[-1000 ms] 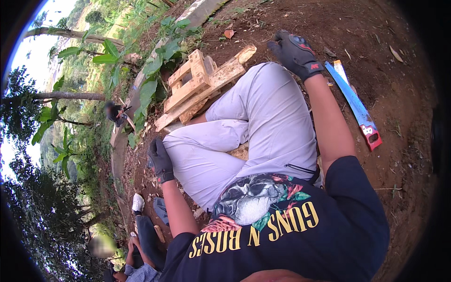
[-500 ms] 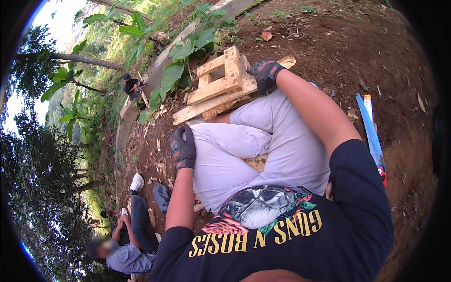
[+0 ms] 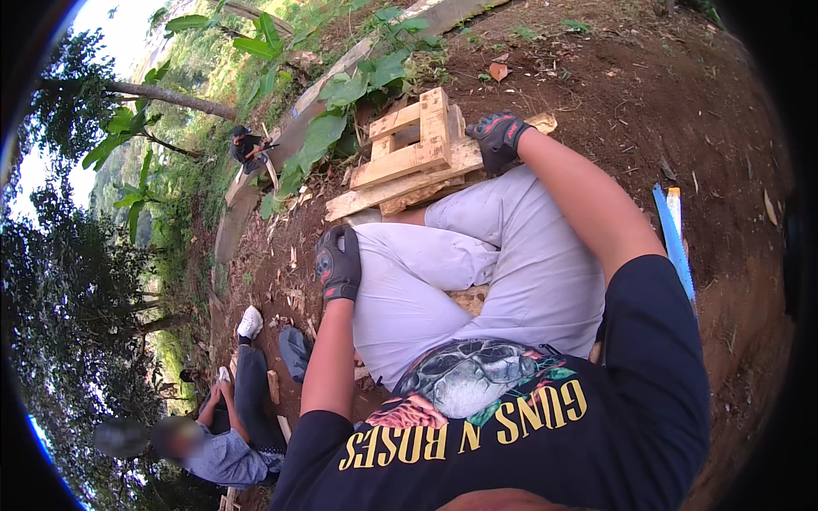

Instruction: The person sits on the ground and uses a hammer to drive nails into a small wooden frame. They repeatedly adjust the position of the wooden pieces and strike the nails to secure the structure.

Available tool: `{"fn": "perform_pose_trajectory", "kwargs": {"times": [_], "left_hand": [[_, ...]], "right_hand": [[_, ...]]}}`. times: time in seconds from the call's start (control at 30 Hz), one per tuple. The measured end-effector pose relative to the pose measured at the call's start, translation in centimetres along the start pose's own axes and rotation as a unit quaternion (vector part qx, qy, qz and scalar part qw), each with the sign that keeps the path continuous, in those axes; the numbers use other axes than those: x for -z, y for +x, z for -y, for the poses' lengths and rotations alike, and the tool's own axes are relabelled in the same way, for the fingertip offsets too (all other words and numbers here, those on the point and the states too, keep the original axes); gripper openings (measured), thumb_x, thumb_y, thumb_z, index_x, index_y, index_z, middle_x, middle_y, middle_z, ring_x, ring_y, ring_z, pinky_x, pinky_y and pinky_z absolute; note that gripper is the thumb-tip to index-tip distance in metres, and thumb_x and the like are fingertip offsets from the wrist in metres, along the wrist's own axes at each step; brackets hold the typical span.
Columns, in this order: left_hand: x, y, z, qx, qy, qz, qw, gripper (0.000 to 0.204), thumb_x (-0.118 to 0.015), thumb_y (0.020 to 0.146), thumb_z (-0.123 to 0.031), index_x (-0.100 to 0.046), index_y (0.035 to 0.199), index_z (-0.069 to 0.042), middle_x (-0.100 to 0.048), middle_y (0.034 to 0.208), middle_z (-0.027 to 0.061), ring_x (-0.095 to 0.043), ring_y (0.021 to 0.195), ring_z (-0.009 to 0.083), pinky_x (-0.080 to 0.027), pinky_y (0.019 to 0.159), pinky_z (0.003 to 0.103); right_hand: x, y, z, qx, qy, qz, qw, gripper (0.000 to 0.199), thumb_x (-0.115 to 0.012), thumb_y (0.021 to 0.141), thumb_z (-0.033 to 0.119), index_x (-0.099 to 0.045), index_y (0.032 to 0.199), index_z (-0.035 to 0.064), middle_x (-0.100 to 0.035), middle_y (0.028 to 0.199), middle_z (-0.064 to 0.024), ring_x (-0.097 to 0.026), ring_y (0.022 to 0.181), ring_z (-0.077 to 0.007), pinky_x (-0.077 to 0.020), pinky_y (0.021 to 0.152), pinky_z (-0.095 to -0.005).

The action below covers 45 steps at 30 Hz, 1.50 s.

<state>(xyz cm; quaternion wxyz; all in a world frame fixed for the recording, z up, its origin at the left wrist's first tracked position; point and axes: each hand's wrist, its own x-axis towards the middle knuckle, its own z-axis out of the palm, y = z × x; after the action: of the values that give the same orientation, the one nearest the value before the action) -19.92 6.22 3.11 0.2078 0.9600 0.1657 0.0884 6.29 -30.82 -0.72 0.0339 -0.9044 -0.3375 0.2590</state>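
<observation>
In a black work glove with red marks, my left hand (image 3: 339, 264) rests on my left knee, its thumb apart from the fingers and nothing held. My right hand (image 3: 498, 140), gloved the same way, lies over my other knee with its fingers pointing toward the wood; whether the fingertips touch it is hard to tell. Just left of that hand sits a small frame of pale wooden slats (image 3: 400, 173) with a square gap. Rough planks (image 3: 375, 194) lie under the frame, beyond my crossed legs.
On the soil at right lies a handsaw with a blue blade (image 3: 673, 243), beside a narrow white and orange strip (image 3: 675, 204). A seated person (image 3: 230, 456) is at lower left; another person (image 3: 248, 149) works farther off near a concrete edge. Wood scraps and leafy plants (image 3: 341, 89) border the ground.
The whole view has shifted slightly, so the wood and my hands appear a little farther right. Both hands stay resting over my knees.
</observation>
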Motion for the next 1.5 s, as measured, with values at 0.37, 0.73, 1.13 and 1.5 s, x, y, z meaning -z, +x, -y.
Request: {"fn": "perform_pose_trajectory", "kwargs": {"times": [0.37, 0.73, 1.13, 1.5], "left_hand": [[-0.2, -0.1, 1.0, -0.008, 0.009, -0.045, 0.999, 0.031, -0.067, 0.102, -0.031, -0.080, 0.107, -0.003, -0.078, 0.109, 0.0214, -0.073, 0.106, 0.0400, -0.055, 0.097, 0.048], [-0.3, 0.3, 1.1, -0.001, 0.013, -0.036, 0.999, 0.031, -0.068, 0.100, -0.032, -0.079, 0.110, -0.005, -0.078, 0.109, 0.0194, -0.073, 0.106, 0.0387, -0.055, 0.098, 0.048], [0.0, 0.3, -0.1, 0.004, 0.014, -0.027, 1.000, 0.031, -0.069, 0.099, -0.034, -0.078, 0.108, -0.006, -0.078, 0.111, 0.0181, -0.073, 0.107, 0.0383, -0.056, 0.097, 0.048], [0.1, 0.5, -0.5, 0.044, -0.013, -0.021, 0.999, 0.031, -0.067, 0.099, -0.034, -0.079, 0.104, -0.006, -0.078, 0.109, 0.0175, -0.072, 0.105, 0.0387, -0.055, 0.096, 0.049]], "right_hand": [[1.9, -15.3, -15.4, -0.150, -0.003, -0.035, 0.988, 0.094, -0.086, 0.063, 0.028, -0.058, 0.150, 0.0054, -0.075, 0.126, -0.0258, -0.072, 0.119, -0.0422, -0.0605, 0.100, -0.0481], [-7.0, -44.0, -14.4, -0.438, 0.078, -0.057, 0.894, 0.097, -0.090, 0.066, 0.036, -0.057, 0.152, 0.0062, -0.070, 0.135, -0.0267, -0.067, 0.128, -0.0429, -0.0549, 0.108, -0.0484], [-8.2, -31.0, -6.3, -0.398, 0.256, -0.346, 0.810, 0.072, -0.081, 0.092, 0.044, -0.063, 0.148, 0.0033, -0.073, 0.136, -0.0214, -0.071, 0.126, -0.0347, -0.0538, 0.107, -0.0449], [-1.4, 2.9, 2.8, -0.056, 0.183, 0.210, 0.959, 0.100, -0.090, 0.078, 0.060, -0.056, 0.159, 0.0120, -0.073, 0.136, -0.0189, -0.077, 0.108, -0.0280, -0.0636, 0.088, -0.0391]]}}
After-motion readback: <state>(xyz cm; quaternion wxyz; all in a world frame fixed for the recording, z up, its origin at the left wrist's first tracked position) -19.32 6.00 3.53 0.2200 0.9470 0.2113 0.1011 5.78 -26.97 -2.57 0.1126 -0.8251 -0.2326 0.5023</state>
